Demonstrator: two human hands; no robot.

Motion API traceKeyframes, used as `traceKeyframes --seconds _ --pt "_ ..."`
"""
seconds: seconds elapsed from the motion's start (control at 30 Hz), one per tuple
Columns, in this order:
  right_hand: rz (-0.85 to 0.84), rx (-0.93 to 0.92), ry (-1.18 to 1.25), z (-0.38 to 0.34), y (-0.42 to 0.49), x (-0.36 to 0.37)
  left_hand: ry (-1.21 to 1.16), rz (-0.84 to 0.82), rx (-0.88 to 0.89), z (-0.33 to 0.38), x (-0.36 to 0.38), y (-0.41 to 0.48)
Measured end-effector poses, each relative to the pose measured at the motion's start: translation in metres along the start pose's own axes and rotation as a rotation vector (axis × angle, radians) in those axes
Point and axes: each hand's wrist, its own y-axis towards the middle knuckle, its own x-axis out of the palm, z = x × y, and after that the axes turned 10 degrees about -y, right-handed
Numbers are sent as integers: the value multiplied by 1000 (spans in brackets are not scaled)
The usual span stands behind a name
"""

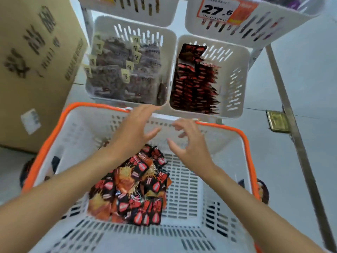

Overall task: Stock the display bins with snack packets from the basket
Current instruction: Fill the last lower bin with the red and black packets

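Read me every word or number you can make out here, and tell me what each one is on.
"27.6": orange and white price tag on the top right white plastic bin.
Brown cardboard box: large dark characters, too blurred to read.
Red and black snack packets: print unreadable.

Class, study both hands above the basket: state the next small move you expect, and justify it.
Probably lower the left hand and right hand onto the red-and-black packets in the basket and grasp some: both hands hover empty, and the right bin, holding matching packets, has spare room.
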Motion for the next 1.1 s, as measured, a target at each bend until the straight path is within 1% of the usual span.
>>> traceKeyframes --seconds 0.03,0.1,0.13,0.17,0.2,0.23,0.27,0.33,0.37,0.47,0.53,0.6,0.67,0.73,0.8,0.83,0.87,0.9,0.93,1.0,1.03,1.1 --pt "-144 76 -23 1 -14 15 42 -3 -23 -6 -8 -19" --pt "-459 303 -68 12 -34 47 91 -13 -127 -22 -21 -54" --pt "-582 419 -84 17 -41 62 94 -16 -180 -30 -27 -70" --pt "-656 520 -85 21 -46 77 92 -20 -223 -38 -31 -85" --pt "-677 605 -76 22 -49 91 89 -27 -263 -44 -35 -98" --pt "-653 666 -72 21 -51 106 82 -31 -302 -50 -38 -109" --pt "-608 690 -104 19 -52 120 75 -29 -342 -54 -40 -118" --pt "-518 635 -206 7 -53 143 53 -16 -413 -59 -42 -131" --pt "-484 588 -184 -1 -52 150 41 -11 -436 -60 -42 -136" --pt "-411 473 106 -25 -49 148 5 -4 -469 -63 -47 -140" --pt "-352 427 147 -34 -40 126 -45 -3 -486 -59 -49 -134" --pt "-323 361 161 -39 -28 97 -117 -67 -486 -47 -44 -123" --pt "-344 308 293 -46 -19 66 -237 -145 -477 -32 -33 -111" --pt "-423 296 384 -49 -14 43 -338 -112 -530 -24 -26 -102" --pt "-491 309 389 -44 -14 28 -293 -40 -604 -25 -27 -97" --pt "-517 330 395 -41 -16 24 -259 -36 -631 -27 -29 -97" --pt "-533 350 411 -38 -17 20 -290 -58 -661 -29 -32 -98" --pt "-540 365 433 -36 -19 18 -410 -92 -695 -31 -34 -98" --pt "-534 381 461 -34 -22 17 -588 -129 -734 -33 -35 -99" --pt "-482 409 494 -32 -26 19 -911 -201 -826 -34 -34 -101" --pt "-442 430 502 -31 -27 20 -1005 -216 -859 -35 -34 -102" --pt "-335 492 493 -27 -28 23 -1078 -209 -895 -38 -33 -102"
